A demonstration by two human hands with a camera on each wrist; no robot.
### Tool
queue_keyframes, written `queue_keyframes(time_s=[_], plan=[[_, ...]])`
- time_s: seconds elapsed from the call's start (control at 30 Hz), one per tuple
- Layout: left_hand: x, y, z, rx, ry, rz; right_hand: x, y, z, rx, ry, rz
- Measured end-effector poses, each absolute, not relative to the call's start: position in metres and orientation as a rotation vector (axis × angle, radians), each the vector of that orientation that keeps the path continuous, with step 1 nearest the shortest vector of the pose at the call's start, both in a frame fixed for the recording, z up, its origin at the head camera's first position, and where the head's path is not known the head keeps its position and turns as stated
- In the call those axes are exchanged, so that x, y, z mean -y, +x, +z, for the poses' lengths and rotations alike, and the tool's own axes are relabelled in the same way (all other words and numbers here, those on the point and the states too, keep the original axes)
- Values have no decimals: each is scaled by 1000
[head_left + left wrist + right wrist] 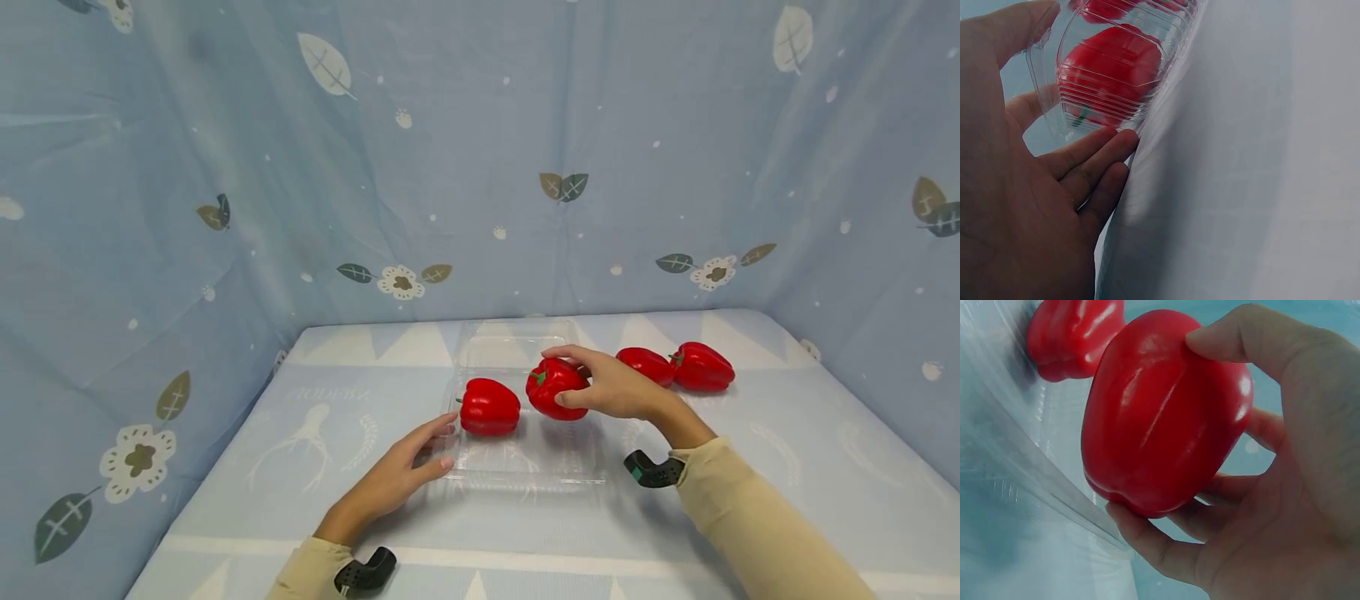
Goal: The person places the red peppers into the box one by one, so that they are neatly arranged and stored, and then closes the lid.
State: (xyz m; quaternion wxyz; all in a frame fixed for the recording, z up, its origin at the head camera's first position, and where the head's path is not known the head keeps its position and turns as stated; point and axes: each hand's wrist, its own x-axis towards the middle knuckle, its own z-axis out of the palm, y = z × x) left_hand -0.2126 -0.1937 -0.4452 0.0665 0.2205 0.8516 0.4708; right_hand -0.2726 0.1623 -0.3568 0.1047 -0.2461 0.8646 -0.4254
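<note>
Fingers of right hand (617, 385) grip pepper (553, 387); straight-fingered left hand (393, 477) touches tray (558, 454); second pepper (490, 408) inside, outer pair (663, 372) remaining, two o'clock.

Bkgd: lt-blue fabric backdrop (480, 125) w/ vert. creases, behind the desk (825, 417) & along its L + R sides. Print = white leaves, brown/dk-green leaf pairs, white flowers (138, 463) w/ brown ctrs, sm. white dots. Desk has pale blue-&-white cloth (1316, 187) on top: white triangles at far + near edges, white band across front, faint antler motif (310, 423) & sprigs at L; lettering nearby too faint to read. Far corners rounded. Light soft; sheen on upper-L fabric, blurry shadow on cloth in L wrist view.
</note>
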Motion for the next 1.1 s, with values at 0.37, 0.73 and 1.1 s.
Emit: queue_keyframes(time_s=[0.37,0.73,1.1], plan=[[193,-213,-446,-2562,659,1411,-151,-268,-359,-2664,-776,-1068],[193,-215,-443,-2580,679,1392,-149,-265,-355,-2633,-859,-999],[195,-215,-442,-2570,645,1409,-146,-267,-357,-2712,-877,-942]])
